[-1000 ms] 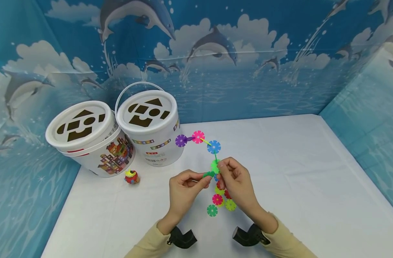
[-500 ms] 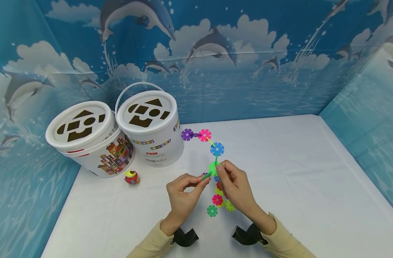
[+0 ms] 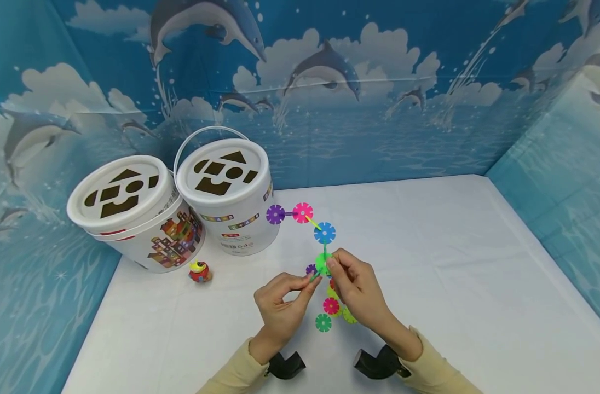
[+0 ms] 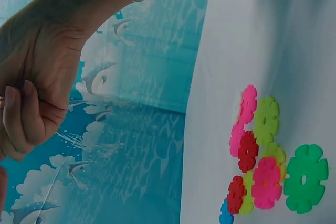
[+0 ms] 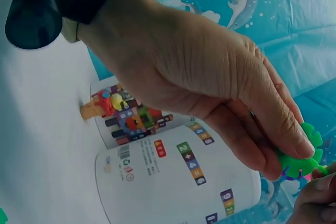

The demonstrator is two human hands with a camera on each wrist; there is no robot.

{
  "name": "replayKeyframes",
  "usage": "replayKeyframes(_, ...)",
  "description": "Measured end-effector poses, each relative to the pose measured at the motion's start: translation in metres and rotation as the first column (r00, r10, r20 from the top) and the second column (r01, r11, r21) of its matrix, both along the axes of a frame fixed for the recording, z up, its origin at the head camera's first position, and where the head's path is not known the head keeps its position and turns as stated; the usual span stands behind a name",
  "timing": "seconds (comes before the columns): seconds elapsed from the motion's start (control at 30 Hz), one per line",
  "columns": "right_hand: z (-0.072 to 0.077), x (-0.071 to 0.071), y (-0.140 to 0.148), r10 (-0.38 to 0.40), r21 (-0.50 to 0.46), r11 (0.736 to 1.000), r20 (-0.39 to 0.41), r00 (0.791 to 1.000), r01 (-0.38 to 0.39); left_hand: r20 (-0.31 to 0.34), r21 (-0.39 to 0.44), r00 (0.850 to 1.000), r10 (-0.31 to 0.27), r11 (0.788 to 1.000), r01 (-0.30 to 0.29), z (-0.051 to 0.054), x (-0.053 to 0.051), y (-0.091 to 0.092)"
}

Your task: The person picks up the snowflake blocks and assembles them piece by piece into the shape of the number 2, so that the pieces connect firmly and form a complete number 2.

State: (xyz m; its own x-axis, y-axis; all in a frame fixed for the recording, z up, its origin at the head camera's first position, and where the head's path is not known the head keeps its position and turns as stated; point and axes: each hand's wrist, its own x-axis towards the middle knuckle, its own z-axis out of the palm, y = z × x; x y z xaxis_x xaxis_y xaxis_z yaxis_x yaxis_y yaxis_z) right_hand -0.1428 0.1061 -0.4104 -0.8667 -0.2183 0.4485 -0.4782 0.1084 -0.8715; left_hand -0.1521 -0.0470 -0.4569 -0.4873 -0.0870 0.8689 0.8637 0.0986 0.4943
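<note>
In the head view my left hand pinches a green disc, seen edge-on, between thumb and fingertips. My right hand pinches a light green disc close beside it. From that disc rises a linked chain with a blue disc, a pink disc and a purple disc. In the right wrist view the left hand is at a green disc, with right fingertips beside it. The left wrist view shows the right hand, its fingers curled.
Several linked discs lie below the hands, including a pink disc and a green disc. At the left stand two white buckets, one right of the other, with a small red toy in front.
The upper chain swung right, then back left, and now sits slightly lower. Both hands have come down a little, and the left hand's green disc has turned more edge-on.
</note>
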Motion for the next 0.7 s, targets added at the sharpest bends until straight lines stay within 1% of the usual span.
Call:
replayKeyframes(0.1,-0.001,-0.001,0.000,0.019,-0.012,1.000,0.013,1.000,-0.018,-0.015,-0.005,1.000,0.003,1.000,-0.003,0.001,-0.001,-0.001)
replayKeyframes(0.17,-0.002,-0.003,0.001,0.040,-0.011,0.999,0.035,0.999,-0.040,-0.008,-0.010,1.000,-0.017,1.000,0.016,0.003,-0.002,-0.001)
replayKeyframes(0.23,-0.001,-0.005,0.004,0.079,-0.016,0.997,0.072,0.994,-0.078,-0.005,-0.019,0.999,-0.036,0.999,0.036,0.007,-0.002,-0.001)
replayKeyframes(0.3,0.000,-0.007,0.006,0.124,-0.019,0.992,0.114,0.986,-0.123,-0.006,-0.029,0.999,-0.042,0.999,0.042,0.011,-0.003,-0.001)
replayKeyframes(0.37,0.000,-0.008,0.009,0.159,-0.024,0.987,0.156,0.975,-0.157,-0.010,-0.039,0.999,-0.032,0.999,0.031,0.015,-0.003,-0.002)
replayKeyframes(0.43,0.001,-0.009,0.010,0.183,-0.028,0.983,0.186,0.965,-0.181,-0.015,-0.045,1.000,-0.008,0.999,0.007,0.018,-0.004,-0.003)
replayKeyframes(0.5,0.001,-0.010,0.010,0.186,-0.035,0.983,0.201,0.962,-0.183,-0.007,-0.051,1.000,-0.005,0.999,0.004,0.018,-0.005,-0.004)
replayKeyframes(0.57,0.000,-0.011,0.010,0.173,-0.048,0.985,0.215,0.961,-0.166,0.010,-0.071,1.000,-0.015,0.997,0.016,0.017,-0.007,-0.005)
replayKeyframes(0.67,0.000,-0.014,0.011,0.133,-0.060,0.991,0.227,0.965,-0.122,0.064,-0.111,0.997,-0.034,0.993,0.041,0.014,-0.010,-0.009)
replayKeyframes(0.7,0.000,-0.015,0.011,0.115,-0.061,0.993,0.231,0.966,-0.103,0.089,-0.125,0.996,-0.032,0.991,0.043,0.013,-0.011,-0.011)
